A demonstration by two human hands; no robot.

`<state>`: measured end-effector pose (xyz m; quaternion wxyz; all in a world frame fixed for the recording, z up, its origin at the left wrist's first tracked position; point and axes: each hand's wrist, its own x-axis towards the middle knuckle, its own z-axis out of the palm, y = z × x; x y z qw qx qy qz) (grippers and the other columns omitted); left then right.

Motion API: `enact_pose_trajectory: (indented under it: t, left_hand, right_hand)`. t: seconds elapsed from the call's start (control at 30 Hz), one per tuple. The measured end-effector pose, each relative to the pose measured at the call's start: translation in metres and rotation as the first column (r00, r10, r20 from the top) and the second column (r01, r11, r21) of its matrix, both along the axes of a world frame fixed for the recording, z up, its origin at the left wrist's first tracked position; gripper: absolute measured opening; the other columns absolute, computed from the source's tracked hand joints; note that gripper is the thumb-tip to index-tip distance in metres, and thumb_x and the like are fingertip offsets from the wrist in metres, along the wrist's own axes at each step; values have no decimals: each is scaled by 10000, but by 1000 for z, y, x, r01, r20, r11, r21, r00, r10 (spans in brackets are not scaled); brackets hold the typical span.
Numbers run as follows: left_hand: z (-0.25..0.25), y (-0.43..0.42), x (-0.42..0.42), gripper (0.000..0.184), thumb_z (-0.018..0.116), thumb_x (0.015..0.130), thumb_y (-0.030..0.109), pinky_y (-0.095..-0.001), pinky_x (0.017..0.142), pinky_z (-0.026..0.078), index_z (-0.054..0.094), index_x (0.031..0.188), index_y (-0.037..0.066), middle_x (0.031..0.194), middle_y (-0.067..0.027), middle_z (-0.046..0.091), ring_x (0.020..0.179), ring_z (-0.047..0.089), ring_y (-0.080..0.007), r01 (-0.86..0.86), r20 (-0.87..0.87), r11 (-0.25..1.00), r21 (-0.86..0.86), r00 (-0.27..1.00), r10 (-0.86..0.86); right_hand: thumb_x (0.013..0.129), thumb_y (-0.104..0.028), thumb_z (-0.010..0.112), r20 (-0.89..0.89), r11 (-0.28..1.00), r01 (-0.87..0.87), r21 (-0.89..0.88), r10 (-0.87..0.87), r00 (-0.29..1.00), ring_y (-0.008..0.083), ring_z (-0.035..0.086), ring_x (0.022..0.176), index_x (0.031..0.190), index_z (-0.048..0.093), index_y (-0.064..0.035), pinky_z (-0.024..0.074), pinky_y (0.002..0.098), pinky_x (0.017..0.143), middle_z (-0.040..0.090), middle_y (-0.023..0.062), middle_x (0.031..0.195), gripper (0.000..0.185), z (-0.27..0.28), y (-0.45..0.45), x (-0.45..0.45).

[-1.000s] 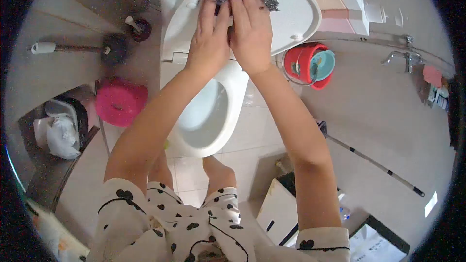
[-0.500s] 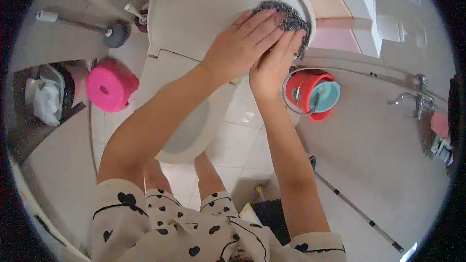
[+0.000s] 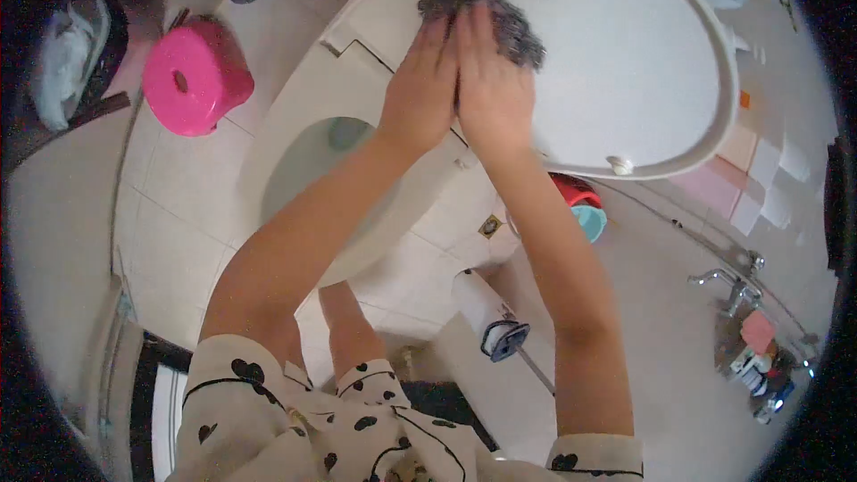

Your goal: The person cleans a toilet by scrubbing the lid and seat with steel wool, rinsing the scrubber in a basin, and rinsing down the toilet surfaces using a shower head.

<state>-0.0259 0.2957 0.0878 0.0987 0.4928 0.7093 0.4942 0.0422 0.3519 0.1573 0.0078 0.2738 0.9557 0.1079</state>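
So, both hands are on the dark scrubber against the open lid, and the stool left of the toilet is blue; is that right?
The stool left of the toilet is pink, not blue, as the head view shows; left hand and right hand are on the scrubber against the lid.

pale tiled floor (image 3: 183, 187), pink stool (image 3: 181, 80), chrome tap (image 3: 728, 286) on grey wall (image 3: 661, 339)

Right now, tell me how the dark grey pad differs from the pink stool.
The dark grey pad looks rumpled and fuzzy, while the pink stool looks smooth, with a hole in its top. The pad lies against the white toilet lid, under the fingers of the left hand and right hand; the stool stands on the tiled floor, untouched.
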Motion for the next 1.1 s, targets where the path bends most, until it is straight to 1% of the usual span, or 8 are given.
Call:
enact_pose_trajectory:
  t: [0.1,0.2,0.3,0.43,0.47,0.53,0.87,1.1]
  left_hand:
    - [-57,-18,5,628,498,767,23,-418,1047,247,226,1328,-49,1381,-272,198,1276,211,-431,9,290,999,-35,957,1]
    - [-87,-33,8,670,494,762,-15,-417,1091,151,176,1351,-50,1425,-269,103,1315,119,-431,65,403,998,8,913,-62]
    - [-92,-36,11,661,498,744,-21,-425,1066,223,194,1329,-70,1409,-289,108,1295,149,-448,131,315,988,78,937,-149]
    - [-14,-9,-6,599,501,737,13,-438,1060,248,293,1294,-61,1371,-299,196,1268,221,-451,112,191,978,173,971,-145]
    - [8,2,-10,584,504,736,22,-439,1052,264,319,1284,-55,1362,-297,218,1262,239,-449,57,196,972,228,975,-103]
    - [19,9,-16,561,513,734,36,-440,1031,299,357,1266,-51,1348,-290,255,1249,272,-441,-4,196,963,268,979,-50]
    - [-91,-21,-19,665,535,752,44,-413,932,415,225,1332,-51,1371,-280,222,1215,328,-430,-153,214,986,-58,963,162]
    - [-105,-21,-24,674,533,752,38,-437,1038,270,211,1337,-49,1369,-298,207,1270,216,-443,-53,298,998,36,954,40]
  right_hand:
    - [761,-138,501,106,971,-84,-222,110,988,219,564,815,1089,552,-78,453,341,774,572,75,865,338,-49,4,-14]
    - [747,-137,510,141,882,-471,-19,469,872,217,544,863,988,587,-101,440,321,806,577,67,882,256,-92,1,-15]
    - [738,-141,517,242,928,-372,-16,364,899,198,533,883,1028,572,-94,434,300,810,571,50,886,299,-72,-5,-13]
    - [733,-150,505,186,949,-255,188,220,958,185,539,850,1211,492,-63,432,281,770,532,48,1196,485,3,9,-14]
    - [731,-73,513,87,958,-215,188,202,976,245,511,1047,1287,418,-42,398,338,864,405,116,1345,564,20,12,-18]
    - [752,-76,493,45,938,-213,273,209,977,267,498,1080,1266,439,-35,398,340,867,415,121,1336,519,40,15,-31]
    - [706,-136,529,100,915,-402,-25,402,910,187,512,1005,1176,520,-39,396,313,898,511,53,1230,480,-84,7,-53]
    - [707,-140,534,146,897,-441,-31,441,886,170,501,1011,1182,516,-58,383,318,930,508,47,1226,482,-95,6,-56]
